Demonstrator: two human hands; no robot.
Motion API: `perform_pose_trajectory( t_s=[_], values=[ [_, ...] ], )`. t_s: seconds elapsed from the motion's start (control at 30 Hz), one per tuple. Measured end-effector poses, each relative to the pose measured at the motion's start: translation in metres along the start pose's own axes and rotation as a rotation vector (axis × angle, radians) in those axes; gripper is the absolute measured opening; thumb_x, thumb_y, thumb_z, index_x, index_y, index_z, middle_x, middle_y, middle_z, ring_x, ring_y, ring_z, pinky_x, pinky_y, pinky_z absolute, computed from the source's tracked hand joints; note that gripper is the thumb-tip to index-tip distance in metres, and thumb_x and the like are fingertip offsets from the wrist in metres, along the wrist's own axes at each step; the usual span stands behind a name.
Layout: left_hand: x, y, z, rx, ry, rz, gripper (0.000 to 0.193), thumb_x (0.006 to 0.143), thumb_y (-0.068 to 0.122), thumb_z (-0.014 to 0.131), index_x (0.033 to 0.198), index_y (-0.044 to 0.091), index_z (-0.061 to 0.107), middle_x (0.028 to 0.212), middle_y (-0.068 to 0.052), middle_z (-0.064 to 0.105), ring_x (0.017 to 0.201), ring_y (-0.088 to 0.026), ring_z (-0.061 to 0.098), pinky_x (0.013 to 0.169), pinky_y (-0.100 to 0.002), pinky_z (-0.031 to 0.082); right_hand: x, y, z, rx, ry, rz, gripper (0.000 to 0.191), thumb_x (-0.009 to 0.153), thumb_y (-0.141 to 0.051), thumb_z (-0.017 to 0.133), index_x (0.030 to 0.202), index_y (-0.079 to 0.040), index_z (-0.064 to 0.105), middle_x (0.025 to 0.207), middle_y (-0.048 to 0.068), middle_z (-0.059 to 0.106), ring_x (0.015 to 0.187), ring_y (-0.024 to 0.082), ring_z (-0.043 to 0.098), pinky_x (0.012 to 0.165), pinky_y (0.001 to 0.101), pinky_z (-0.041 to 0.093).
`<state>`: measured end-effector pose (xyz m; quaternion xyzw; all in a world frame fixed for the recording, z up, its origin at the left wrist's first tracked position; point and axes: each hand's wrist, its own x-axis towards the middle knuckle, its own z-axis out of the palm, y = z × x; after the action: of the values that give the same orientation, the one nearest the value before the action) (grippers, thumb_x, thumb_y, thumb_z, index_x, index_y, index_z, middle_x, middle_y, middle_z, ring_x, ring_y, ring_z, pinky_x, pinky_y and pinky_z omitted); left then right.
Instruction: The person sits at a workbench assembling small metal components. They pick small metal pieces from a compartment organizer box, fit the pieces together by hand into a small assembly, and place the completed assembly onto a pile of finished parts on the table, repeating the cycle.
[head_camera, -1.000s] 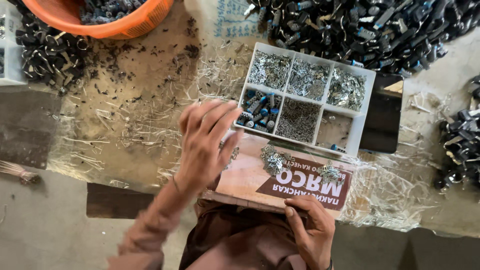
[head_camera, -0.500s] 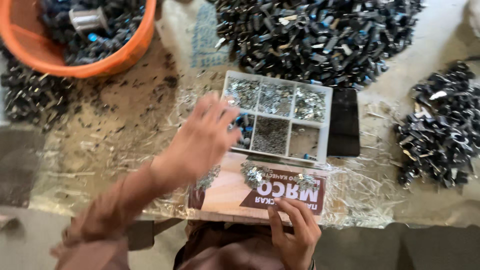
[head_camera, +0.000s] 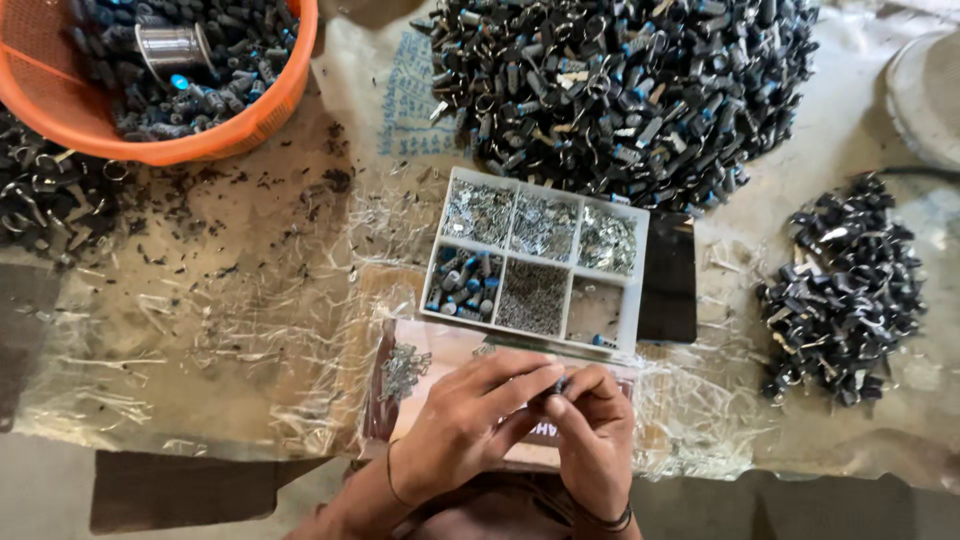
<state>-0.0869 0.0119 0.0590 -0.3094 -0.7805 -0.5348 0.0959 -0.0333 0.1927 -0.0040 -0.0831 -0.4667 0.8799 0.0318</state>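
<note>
At six o'clock, close to the near edge of the surface (head_camera: 200, 330), both hands meet over a flat pinkish board (head_camera: 430, 350). The left hand (head_camera: 470, 425) and right hand (head_camera: 592, 435) have their fingertips pinched together on a small dark part (head_camera: 560, 385), too tiny and covered to make out further. Just beyond them, toward twelve o'clock, sits a white tray (head_camera: 640, 280) split into six compartments: shiny metal bits fill the far three, blue-and-black pieces the near left one, fine grey bits the near middle one, and the near right one is almost bare. A small heap of metal clips (head_camera: 400, 368) lies on the board at nine o'clock of the hands. Open room lies to the left, at nine o'clock, where crinkled clear plastic covers bare brown cloth. A black slab (head_camera: 670, 280) lies against the tray's right side. At twelve o'clock spreads a big pile of dark parts (head_camera: 620, 90); a smaller pile (head_camera: 840, 290) sits at three o'clock. An orange basket (head_camera: 250, 125) holding more parts and a shiny spool (head_camera: 170, 45) stands at ten o'clock.
</note>
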Motion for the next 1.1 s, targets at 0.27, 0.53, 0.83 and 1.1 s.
perform_pose_trajectory(
  t_s=[0.27, 0.53, 0.83, 1.1],
  values=[
    [0.021, -0.043, 0.013, -0.010, 0.192, -0.044, 0.037, 0.091, 0.005, 0.080, 0.125, 0.011, 0.069, 0.119, -0.008, 0.071, 0.098, -0.023, 0.074, 0.082, -0.029, 0.059, 0.056, -0.039, 0.004, -0.742, -0.076, -0.167, 0.011, 0.088, -0.007, 0.073, 0.097, -0.006, 0.067, 0.107, 0.005, 0.070, 0.092, 0.012, 0.068, 0.080, 0.0268, 0.059],
    [0.034, -0.057, 0.011, 0.143, 0.114, -0.206, 0.047, 0.080, 0.009, 0.082, 0.125, 0.010, 0.068, 0.121, -0.010, 0.066, 0.111, -0.029, 0.066, 0.096, -0.038, 0.054, 0.112, -0.014, 0.041, -1.867, -0.135, -0.387, 0.023, 0.074, -0.022, 0.086, 0.092, -0.010, 0.078, 0.097, 0.005, 0.069, 0.092, 0.023, 0.056, 0.076, 0.0349, 0.049],
    [0.031, -0.060, 0.012, 0.115, 0.132, -0.227, 0.044, 0.080, 0.009, 0.082, 0.122, 0.011, 0.068, 0.122, -0.008, 0.067, 0.111, -0.029, 0.065, 0.095, -0.038, 0.054, 0.114, -0.017, 0.034, -1.671, -0.145, -0.574, 0.018, 0.079, -0.017, 0.082, 0.095, -0.009, 0.079, 0.093, 0.004, 0.067, 0.090, 0.023, 0.054, 0.080, 0.0363, 0.045],
    [0.031, -0.058, 0.008, 0.092, 0.182, -0.208, 0.043, 0.079, 0.009, 0.083, 0.120, 0.011, 0.069, 0.120, -0.009, 0.068, 0.110, -0.029, 0.066, 0.095, -0.039, 0.053, 0.106, -0.023, 0.020, -1.071, -0.021, -0.429, 0.010, 0.088, -0.014, 0.080, 0.095, -0.007, 0.077, 0.090, 0.001, 0.066, 0.084, 0.011, 0.055, 0.069, 0.0242, 0.045]
  ],
)
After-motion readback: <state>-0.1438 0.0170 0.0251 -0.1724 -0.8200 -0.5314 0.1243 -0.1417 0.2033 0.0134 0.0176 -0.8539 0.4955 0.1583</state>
